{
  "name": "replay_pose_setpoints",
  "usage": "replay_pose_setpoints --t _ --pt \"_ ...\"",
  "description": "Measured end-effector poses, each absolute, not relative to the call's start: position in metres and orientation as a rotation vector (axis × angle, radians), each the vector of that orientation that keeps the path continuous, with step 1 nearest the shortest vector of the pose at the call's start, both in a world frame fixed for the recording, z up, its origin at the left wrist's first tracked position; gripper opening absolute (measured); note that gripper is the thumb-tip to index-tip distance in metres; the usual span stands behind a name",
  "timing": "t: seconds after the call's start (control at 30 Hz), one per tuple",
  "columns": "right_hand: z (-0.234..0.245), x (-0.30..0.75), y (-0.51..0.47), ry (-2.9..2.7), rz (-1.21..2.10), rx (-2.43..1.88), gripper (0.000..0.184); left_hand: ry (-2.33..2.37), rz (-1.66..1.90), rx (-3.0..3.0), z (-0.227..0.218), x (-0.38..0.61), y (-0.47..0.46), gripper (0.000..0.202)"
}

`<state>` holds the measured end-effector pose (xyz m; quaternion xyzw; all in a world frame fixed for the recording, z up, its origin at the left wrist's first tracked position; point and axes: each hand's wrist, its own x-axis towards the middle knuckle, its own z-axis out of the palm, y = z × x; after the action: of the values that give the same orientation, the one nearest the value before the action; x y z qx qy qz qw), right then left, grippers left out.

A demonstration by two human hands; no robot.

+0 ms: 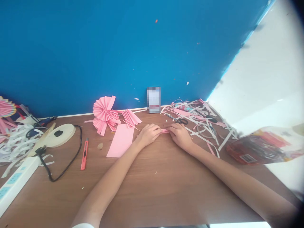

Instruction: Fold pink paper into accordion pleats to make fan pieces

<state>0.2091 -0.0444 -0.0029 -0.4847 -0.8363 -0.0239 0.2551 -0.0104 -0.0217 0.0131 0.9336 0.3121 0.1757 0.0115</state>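
Blue wall [106,47] backed a brown worktop [171,190]. Head view: left hand [149,134] and right hand [180,134], fingers curled nearly closed, pinched opposite ends of a pink paper strip [164,130] toward the far edge's middle, probably keeping it flat. Phone [154,100] stood upright at that edge, likely for viewing.

Blue wall [114,47] behind brown table [166,190]

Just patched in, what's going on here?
A person has the left hand and right hand at opposite ends of a narrow pink paper strip, low over the table; whether the fingers pinch or press it is unclear. Left of the hands lie a flat pink sheet, pleated pink fans and a red cutter. Scissors and loose paper strips lie beyond and beside the right hand.
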Motion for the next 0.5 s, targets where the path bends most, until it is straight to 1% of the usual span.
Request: replay_pose_setpoints --t 0.2,0.33,0.5 --pt "0.0012 0.2053 -0.0471 -2.260 -0.067 -1.339 0.019 0.969 0.583 2.874 0.0114 -0.0112 -0.0193 0.026" --pt "0.0026 0.2055 -0.0477 -2.257 -0.090 -1.361 0.011 0.986 0.568 2.858 0.0120 -0.0107 -0.0192 0.024" --pt "0.0024 0.2059 -0.0474 -2.268 -0.075 -1.350 0.008 0.953 0.573 2.868 0.0123 -0.0123 -0.0192 0.025"
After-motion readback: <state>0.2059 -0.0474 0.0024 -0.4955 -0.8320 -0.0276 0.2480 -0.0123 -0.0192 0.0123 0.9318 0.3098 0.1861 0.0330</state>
